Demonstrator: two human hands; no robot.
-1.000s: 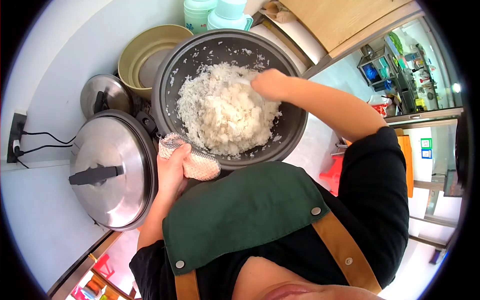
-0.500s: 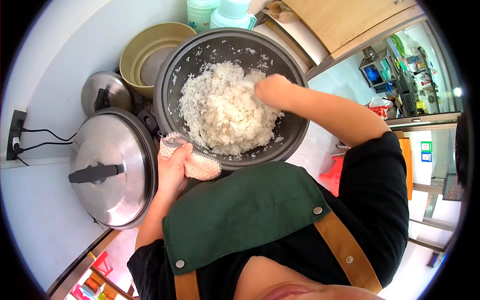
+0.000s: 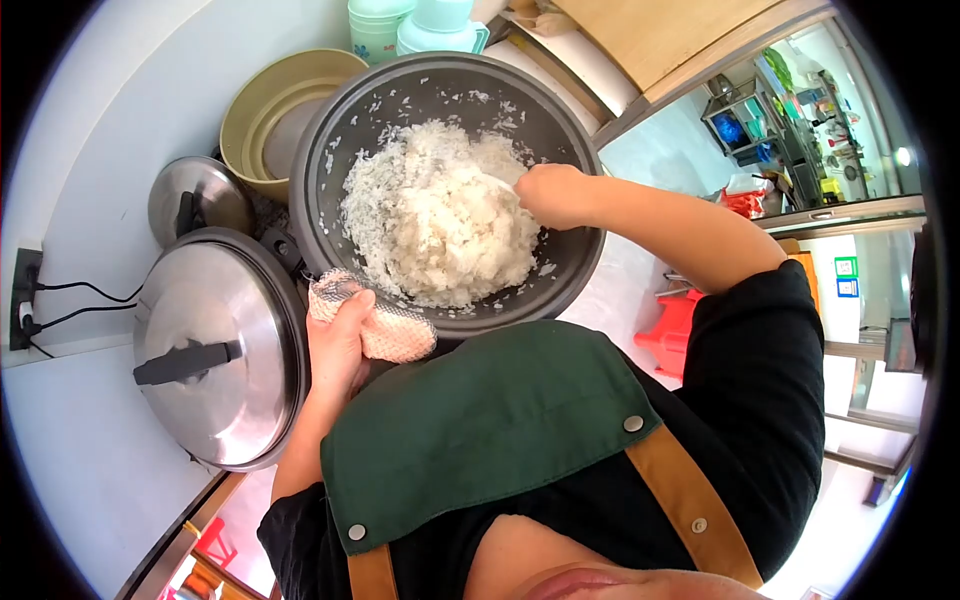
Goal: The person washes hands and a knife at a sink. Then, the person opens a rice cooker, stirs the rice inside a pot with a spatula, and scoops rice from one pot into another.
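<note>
Cooked white rice (image 3: 450, 240) is heaped in a large dark inner pot (image 3: 345, 110), with loose grains stuck along its wall. My right hand (image 3: 556, 196) is closed in a fist over the pot's right side, at the edge of the heap. From it a pale, smooth piece that looks like a rice paddle (image 3: 503, 184) runs into the rice, mostly hidden. My left hand (image 3: 340, 335) grips a folded peach-and-white textured cloth (image 3: 398, 334) against the near left rim of the pot.
Left of the pot sits a large cooker with a steel lid (image 3: 215, 350); a smaller steel lid (image 3: 205, 205) and an olive-coloured basin (image 3: 245, 130) stand behind. Mint-green jugs (image 3: 440, 35) are at the back. Cords run to a wall socket (image 3: 25, 300). A red stool (image 3: 672, 335) is at right.
The pot and its surroundings have shifted slightly left in view. My right fist has moved a little toward the near right side of the pot; my left hand keeps its hold on the cloth.
</note>
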